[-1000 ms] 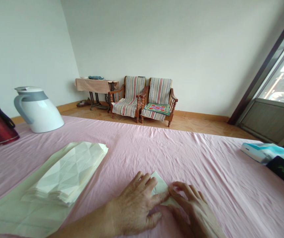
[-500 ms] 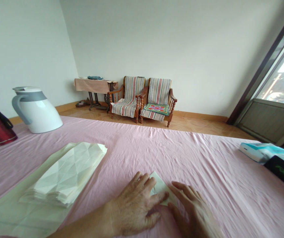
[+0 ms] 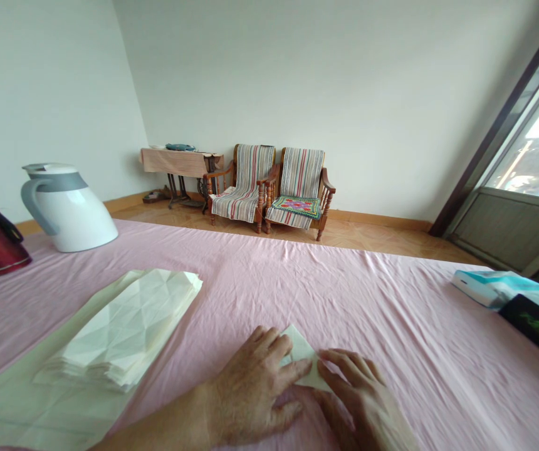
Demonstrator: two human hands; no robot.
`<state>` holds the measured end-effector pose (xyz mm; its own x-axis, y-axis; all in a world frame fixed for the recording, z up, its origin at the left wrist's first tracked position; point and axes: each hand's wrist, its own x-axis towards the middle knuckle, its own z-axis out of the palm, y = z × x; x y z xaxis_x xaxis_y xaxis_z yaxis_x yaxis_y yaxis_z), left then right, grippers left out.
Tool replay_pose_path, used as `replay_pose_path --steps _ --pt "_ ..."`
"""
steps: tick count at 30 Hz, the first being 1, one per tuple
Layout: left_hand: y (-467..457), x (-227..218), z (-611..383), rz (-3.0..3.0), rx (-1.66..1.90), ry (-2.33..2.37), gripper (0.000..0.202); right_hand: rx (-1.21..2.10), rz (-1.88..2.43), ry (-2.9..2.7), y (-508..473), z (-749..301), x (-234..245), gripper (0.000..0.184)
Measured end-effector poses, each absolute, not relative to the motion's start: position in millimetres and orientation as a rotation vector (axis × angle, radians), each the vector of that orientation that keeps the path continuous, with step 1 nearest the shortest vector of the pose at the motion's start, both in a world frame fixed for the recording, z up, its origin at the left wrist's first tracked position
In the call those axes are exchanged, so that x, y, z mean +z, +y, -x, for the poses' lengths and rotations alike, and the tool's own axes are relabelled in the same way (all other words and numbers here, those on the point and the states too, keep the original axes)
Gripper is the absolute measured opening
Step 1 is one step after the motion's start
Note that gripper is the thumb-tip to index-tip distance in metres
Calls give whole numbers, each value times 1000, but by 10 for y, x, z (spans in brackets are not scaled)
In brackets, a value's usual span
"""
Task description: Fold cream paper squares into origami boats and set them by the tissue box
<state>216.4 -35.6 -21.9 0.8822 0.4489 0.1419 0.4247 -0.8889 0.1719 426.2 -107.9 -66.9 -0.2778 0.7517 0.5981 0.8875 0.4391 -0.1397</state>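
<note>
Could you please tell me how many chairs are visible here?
2. The left striped chair stands beside the cloth-covered table; the right striped chair, bearing a colourful mat, stands next to it.

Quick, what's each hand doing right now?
Left hand: open, resting on the small, flat, whitish paper piece.
Right hand: at that paper's right side; can't tell if gripping.

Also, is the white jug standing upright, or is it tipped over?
Upright: the white jug stands with its base on the pink cloth and its lid at the top.
</note>
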Motion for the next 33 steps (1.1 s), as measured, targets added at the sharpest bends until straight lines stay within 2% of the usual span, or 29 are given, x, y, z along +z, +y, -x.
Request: replay_pose_path --steps 6,10,14,19,24,28,33 --pt "-310 -211 -2138 -2739 420 688 31 -335 1332 -2082 -1083 -4223 -587 17" --pt "-216 -297 -2083 -2494 676 875 12 -384 1336 -2116 -1077 -4227 -621 24" --pt "-86 -397 -1993 -2386 794 1117 12 -469 1347 -2187 -1066 -4269 -685 29" --pt "-52 -416 -1947 -2406 738 1273 7 -530 1361 -2269 -1075 -4313 -701 29" --pt "-86 -406 -1974 -2410 665 1320 20 -564 1351 -2229 -1084 -4273 -646 27" --pt "-78 -419 -1980 -2384 630 1330 19 -602 1307 -2152 -1070 -4219 -602 21" --pt "-60 -423 -1990 -2350 620 1363 21 -636 1286 -2131 -1049 -4194 -590 23"
